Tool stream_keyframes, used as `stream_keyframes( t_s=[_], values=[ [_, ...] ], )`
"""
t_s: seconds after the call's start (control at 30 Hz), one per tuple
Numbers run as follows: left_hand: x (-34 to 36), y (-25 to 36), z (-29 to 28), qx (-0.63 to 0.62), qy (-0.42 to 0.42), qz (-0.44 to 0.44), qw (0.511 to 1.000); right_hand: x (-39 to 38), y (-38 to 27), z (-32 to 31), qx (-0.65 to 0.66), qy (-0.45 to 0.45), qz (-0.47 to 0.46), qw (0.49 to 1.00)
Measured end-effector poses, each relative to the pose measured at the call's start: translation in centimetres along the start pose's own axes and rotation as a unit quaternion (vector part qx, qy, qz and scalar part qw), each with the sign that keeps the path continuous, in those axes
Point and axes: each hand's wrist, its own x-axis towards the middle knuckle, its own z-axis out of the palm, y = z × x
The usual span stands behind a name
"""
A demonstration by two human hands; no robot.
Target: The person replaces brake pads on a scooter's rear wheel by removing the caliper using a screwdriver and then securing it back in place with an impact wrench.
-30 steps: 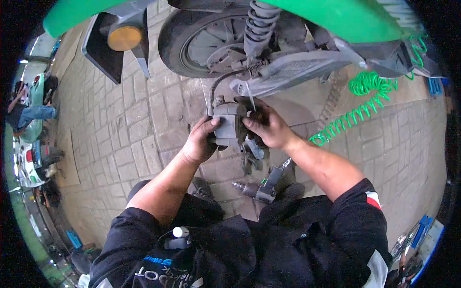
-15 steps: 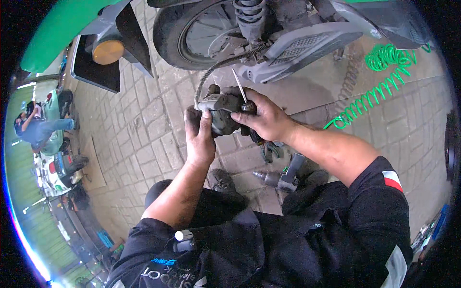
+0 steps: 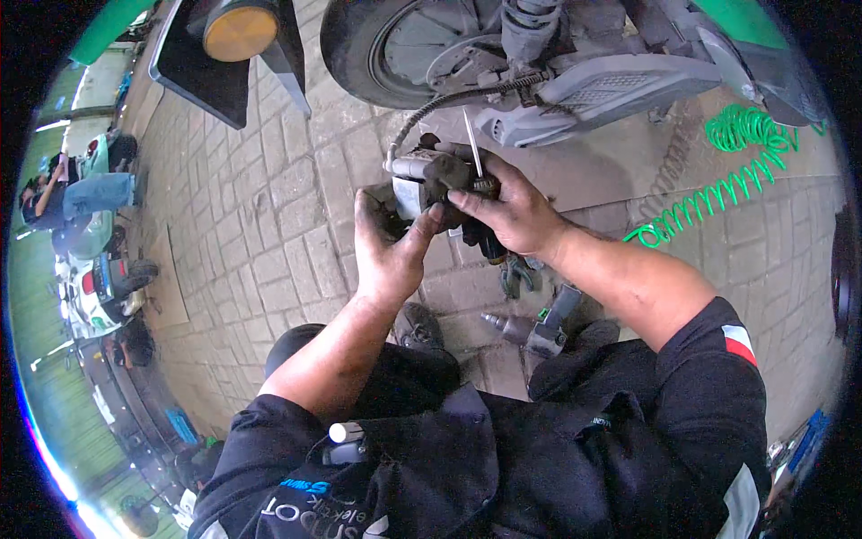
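Note:
In front of me, both hands hold a dirty brake caliper (image 3: 440, 171), with its hose (image 3: 415, 123) running up towards the scooter wheel. My left hand (image 3: 388, 242) grips the caliper's near left side, thumb pressed against it and fingers partly hidden behind. A pale flat face (image 3: 409, 198) shows on the caliper beside that thumb. My right hand (image 3: 525, 218) is closed round the caliper's right side, thumb on top. The same hand keeps a screwdriver (image 3: 473, 148) tucked in its grip, shaft pointing up and away, dark handle sticking out below.
Ahead is the scooter wheel (image 3: 386, 54) with a grey body panel (image 3: 620, 90). A coiled green air hose (image 3: 718, 193) lies at right. An impact wrench (image 3: 539, 328) and a grey-green tool or glove (image 3: 519, 277) lie near my feet. An orange-lensed light (image 3: 241, 34) juts in upper left; a person (image 3: 76, 193) stands beyond.
The caliper has turned in my hands, bringing its pale flat face into view. My left thumb has shifted right across it. The whole view has moved slightly.

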Motion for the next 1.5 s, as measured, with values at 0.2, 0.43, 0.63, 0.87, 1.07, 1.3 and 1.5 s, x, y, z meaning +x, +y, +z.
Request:
stream_keyframes(
  t_s=[0.2,0.43,0.63,0.87,1.07,1.3,1.5],
  values=[
    [0.5,-0.3,-0.8,0.031,-0.009,-0.017,0.999,0.1,-0.4,0.4,-0.084,0.028,-0.026,0.996],
    [0.8,-0.5,-1.0,0.09,-0.018,-0.023,0.995,-0.4,-0.3,0.8,-0.062,0.037,0.018,0.997],
    [0.5,0.4,-0.8,0.151,-0.025,-0.006,0.988,-0.2,-0.4,0.4,-0.098,0.036,-0.008,0.995],
    [0.5,0.1,-0.7,0.157,-0.013,0.018,0.987,-0.7,-0.3,0.3,-0.095,0.037,-0.009,0.995],
    [-0.3,1.6,-0.4,-0.003,-0.008,-0.081,0.997,-1.2,-0.3,0.3,-0.07,0.05,-0.052,0.995],
    [0.3,0.2,-0.6,0.036,-0.023,-0.006,0.999,-1.5,-0.7,0.0,-0.042,0.032,-0.012,0.999],
    [1.0,0.8,-0.3,0.063,-0.035,-0.076,0.994,-1.8,-0.9,-0.7,-0.063,0.025,-0.031,0.997]
  ],
)
